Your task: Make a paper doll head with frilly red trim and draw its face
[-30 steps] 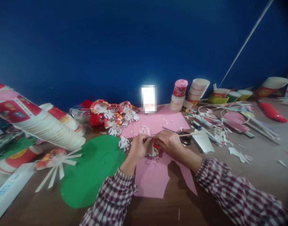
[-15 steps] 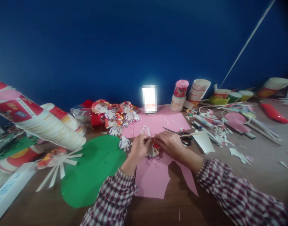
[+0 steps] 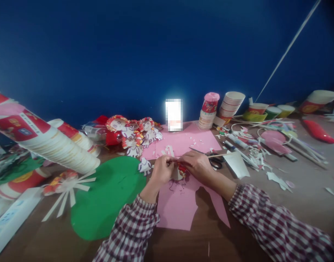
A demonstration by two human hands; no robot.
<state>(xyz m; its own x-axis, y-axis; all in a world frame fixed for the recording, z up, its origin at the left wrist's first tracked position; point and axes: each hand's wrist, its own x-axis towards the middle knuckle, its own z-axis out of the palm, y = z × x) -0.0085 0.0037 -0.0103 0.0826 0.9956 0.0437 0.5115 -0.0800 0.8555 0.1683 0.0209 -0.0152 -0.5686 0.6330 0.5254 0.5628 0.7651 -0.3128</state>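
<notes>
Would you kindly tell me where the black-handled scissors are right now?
In the head view, the black-handled scissors lie right of centre, just beyond the right hand, with a white paper piece to the right of their handles.

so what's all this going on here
A person is working with both bare hands. The left hand and right hand meet at the far edge of a small white paper piece with red and yellow trim, above a cut pink paper sheet; their fingers hide the exact grip. Black-handled metal scissors lie beside the right hand, and a rounded green paper sheet lies to the left.
</notes>
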